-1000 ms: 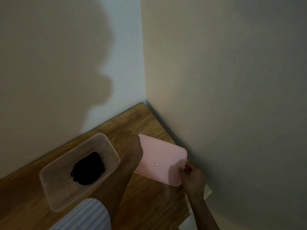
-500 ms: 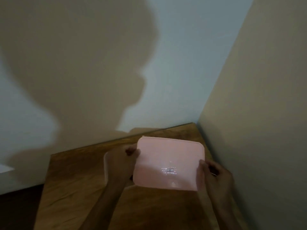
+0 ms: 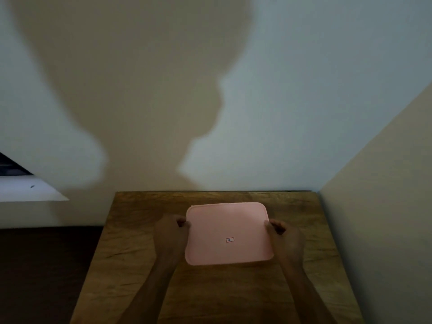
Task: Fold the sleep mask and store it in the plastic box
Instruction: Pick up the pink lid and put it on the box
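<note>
A pink lid with a small sticker lies flat at the middle of the wooden table. My left hand grips its left edge and my right hand grips its right edge. The lid covers the place where the clear plastic box stood, so the box and the black sleep mask inside it are hidden beneath it.
The table stands in a corner, with a wall right behind it and another wall along its right side. A white sill juts out at the left. Dark floor lies left of the table.
The lid went from lying beside the open box, up in both hands, to level over the box. The box and mask have gone out of sight. My view swung to face the table squarely.
</note>
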